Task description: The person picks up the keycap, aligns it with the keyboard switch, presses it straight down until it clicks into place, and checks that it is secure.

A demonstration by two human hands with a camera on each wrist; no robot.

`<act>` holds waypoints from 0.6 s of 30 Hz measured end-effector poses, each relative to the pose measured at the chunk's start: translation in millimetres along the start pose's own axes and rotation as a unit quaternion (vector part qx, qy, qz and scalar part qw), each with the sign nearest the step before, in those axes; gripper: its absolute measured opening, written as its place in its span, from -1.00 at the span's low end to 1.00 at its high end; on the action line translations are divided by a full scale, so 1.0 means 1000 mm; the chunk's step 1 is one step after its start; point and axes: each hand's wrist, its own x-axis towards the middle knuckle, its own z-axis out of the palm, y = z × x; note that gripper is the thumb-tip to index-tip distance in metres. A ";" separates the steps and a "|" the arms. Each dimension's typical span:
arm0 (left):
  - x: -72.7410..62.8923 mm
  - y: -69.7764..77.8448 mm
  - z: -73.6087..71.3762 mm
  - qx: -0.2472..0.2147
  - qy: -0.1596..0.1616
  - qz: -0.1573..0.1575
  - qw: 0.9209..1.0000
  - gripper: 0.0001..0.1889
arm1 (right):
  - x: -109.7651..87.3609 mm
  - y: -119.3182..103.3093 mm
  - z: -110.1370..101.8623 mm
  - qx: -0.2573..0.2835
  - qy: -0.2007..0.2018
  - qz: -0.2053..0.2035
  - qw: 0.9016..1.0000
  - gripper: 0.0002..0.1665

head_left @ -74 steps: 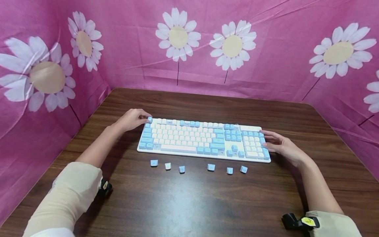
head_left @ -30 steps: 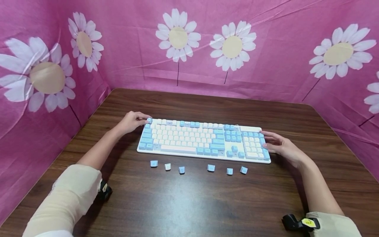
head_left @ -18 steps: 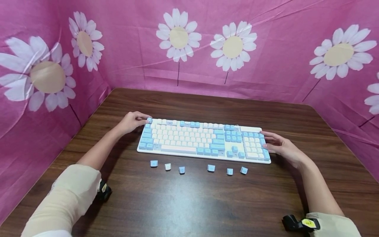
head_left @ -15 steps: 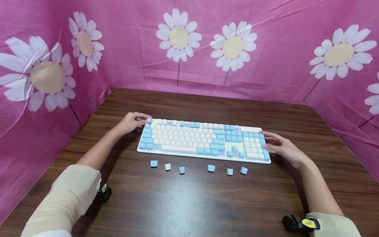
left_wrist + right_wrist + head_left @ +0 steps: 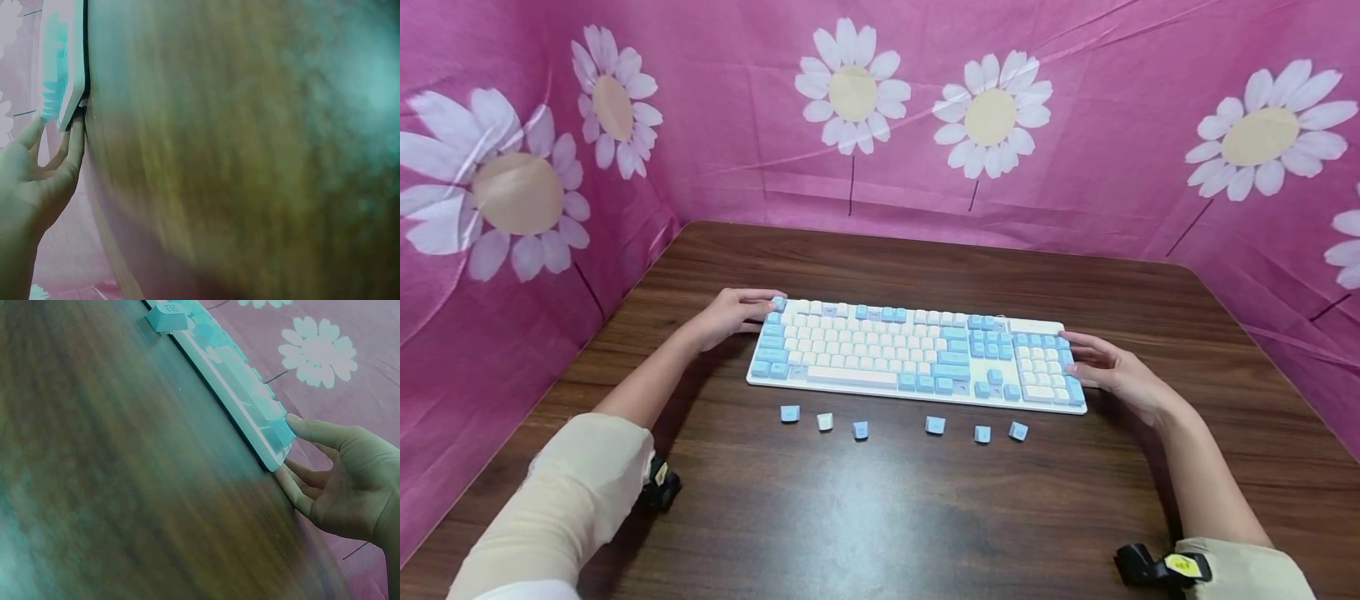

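A white and pale blue keyboard (image 5: 865, 346) lies on the wooden table, with bare key spots where caps are off. At its upper left corner my left hand (image 5: 726, 317) holds the end, fingertips by the blue corner keycap (image 5: 779, 303). In the left wrist view that hand (image 5: 37, 187) has one digit at the keys and others against the lower edge. My right hand (image 5: 1120, 375) grips the right end; the right wrist view shows its thumb (image 5: 315, 430) on a corner key, fingers lower at the edge. Several loose keycaps (image 5: 935, 425) lie in front, mostly blue, one white (image 5: 825, 422).
A brown wooden table (image 5: 865, 517) extends around the keyboard. Pink cloth (image 5: 722, 108) with large white daisies encloses its back and sides. Black wrist mounts (image 5: 658, 483) sit on both sleeves (image 5: 587, 467).
My left hand has shifted slightly down and its fingers have spread along the keyboard's left end. The right hand, keyboard and loose keycaps look unmoved.
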 end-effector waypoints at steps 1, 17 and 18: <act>0.000 0.000 0.001 -0.002 0.001 0.001 1.000 -0.56 | 0.000 0.000 0.000 -0.002 0.000 0.000 1.000 -0.20; 0.001 0.005 0.005 0.013 0.045 -0.004 0.999 -0.58 | 0.000 0.001 -0.001 -0.001 -0.003 0.003 1.000 -0.20; 0.001 0.005 0.006 0.011 0.049 -0.005 0.999 -0.58 | 0.000 0.001 -0.001 -0.003 -0.003 0.004 1.000 -0.20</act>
